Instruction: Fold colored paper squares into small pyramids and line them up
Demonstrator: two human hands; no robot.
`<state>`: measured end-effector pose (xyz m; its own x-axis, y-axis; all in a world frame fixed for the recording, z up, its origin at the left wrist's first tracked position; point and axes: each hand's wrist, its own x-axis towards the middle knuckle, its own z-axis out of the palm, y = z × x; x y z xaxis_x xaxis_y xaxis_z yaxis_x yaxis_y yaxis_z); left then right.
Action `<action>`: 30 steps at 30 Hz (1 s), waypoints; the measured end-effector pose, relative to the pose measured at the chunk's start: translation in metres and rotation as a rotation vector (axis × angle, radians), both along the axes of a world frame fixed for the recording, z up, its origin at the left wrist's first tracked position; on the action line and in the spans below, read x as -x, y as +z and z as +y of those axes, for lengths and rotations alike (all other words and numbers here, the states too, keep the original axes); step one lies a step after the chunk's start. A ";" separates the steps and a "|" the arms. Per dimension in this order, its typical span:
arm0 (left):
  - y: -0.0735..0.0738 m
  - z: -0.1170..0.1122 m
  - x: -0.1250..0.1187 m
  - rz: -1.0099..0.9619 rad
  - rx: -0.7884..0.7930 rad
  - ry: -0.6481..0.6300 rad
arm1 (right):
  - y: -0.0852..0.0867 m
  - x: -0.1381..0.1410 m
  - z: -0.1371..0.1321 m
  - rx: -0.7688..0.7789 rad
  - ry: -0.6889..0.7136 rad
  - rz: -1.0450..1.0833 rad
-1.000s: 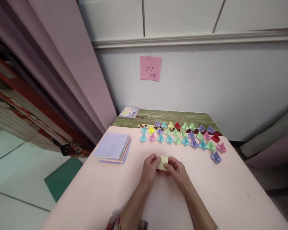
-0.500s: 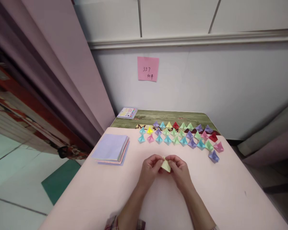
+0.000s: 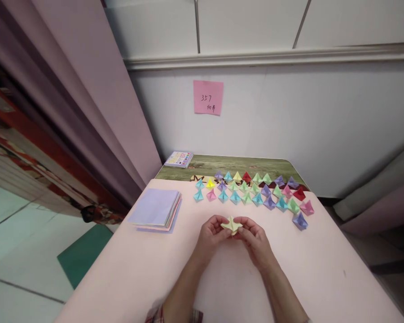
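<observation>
Between my two hands is a small pale yellow origami boat [image 3: 232, 224], its centre peak pointing up and its two ends spread sideways. My left hand [image 3: 212, 233] pinches its left end, thumb in front and fingers behind. On the other end, my right hand [image 3: 254, 235] has a similar pinch. Both hands are just above the pink tabletop, near its middle. Beyond them, rows of folded paper boats [image 3: 235, 196] in blue, green, purple, pink, red and yellow stand along the far part of the table.
A stack of coloured paper sheets [image 3: 155, 207], lilac on top, lies at the left. A printed packet [image 3: 179, 159] is at the far left corner. The pink table cover [image 3: 299, 273] ends short of a green wood-patterned strip [image 3: 215, 163]. A pink note [image 3: 208, 98] hangs on the wall.
The yellow paper has turned from a tilted folded shape into a level boat with its ends spread apart. My thumbs have moved lower along it, and both hands still hold it.
</observation>
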<state>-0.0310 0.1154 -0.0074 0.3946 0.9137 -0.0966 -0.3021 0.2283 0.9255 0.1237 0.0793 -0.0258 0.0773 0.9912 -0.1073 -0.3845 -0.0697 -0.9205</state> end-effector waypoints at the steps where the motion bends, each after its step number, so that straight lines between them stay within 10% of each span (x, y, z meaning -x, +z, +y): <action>1: 0.000 0.000 0.000 0.010 -0.011 0.008 | 0.001 0.000 0.000 -0.004 0.009 -0.004; 21: -0.013 0.000 -0.007 0.107 -0.056 0.254 | -0.004 0.021 0.003 -0.050 -0.199 -0.152; 30: -0.012 0.003 0.001 0.150 0.085 0.001 | -0.005 0.010 0.001 0.013 0.042 -0.131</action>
<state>-0.0320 0.1186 -0.0190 0.3689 0.9003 -0.2312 -0.1619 0.3072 0.9378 0.1133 0.0804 -0.0312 0.0496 0.9924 -0.1123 -0.2576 -0.0959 -0.9615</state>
